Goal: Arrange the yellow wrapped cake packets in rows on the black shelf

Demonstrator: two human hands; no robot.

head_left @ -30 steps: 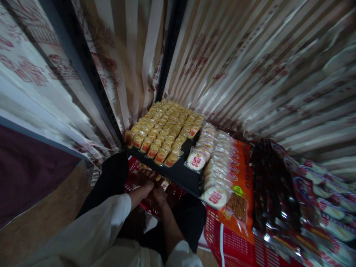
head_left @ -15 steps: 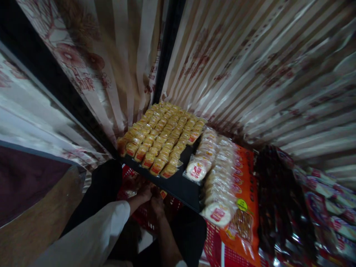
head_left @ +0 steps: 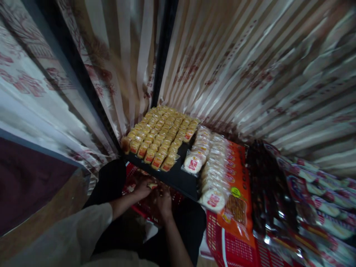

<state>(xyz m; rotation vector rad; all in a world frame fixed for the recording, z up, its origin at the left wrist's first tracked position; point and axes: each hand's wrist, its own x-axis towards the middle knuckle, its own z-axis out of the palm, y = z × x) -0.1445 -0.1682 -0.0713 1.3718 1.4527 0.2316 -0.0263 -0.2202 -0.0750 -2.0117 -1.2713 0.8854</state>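
Both hands are low over a red basket [head_left: 144, 212], below the front edge of a black shelf [head_left: 180, 181]. My left hand [head_left: 142, 188] is closed, with a small pale-yellow wrapped pastry [head_left: 151, 185] at its fingertips. Close beside it, my right hand [head_left: 163, 200] has its fingers curled; dim light hides what they hold, if anything. On the shelf above stand rows of yellow wrapped pastries [head_left: 155, 137]. To their right run two rows of round white wrapped cakes [head_left: 192, 164].
An orange snack bag [head_left: 236, 185] lies right of the white cakes. Beyond it are dark shiny packs [head_left: 271, 185] and several red-and-white packs [head_left: 328, 200]. Another red basket [head_left: 236, 244] sits below. A black post [head_left: 164, 55] and striped curtains [head_left: 236, 74] enclose the shelf.
My hands, pressed together before, have moved slightly apart, and the small pastry now shows at my left fingertips. The camera view has shifted a little, so the goods on the right appear further left.
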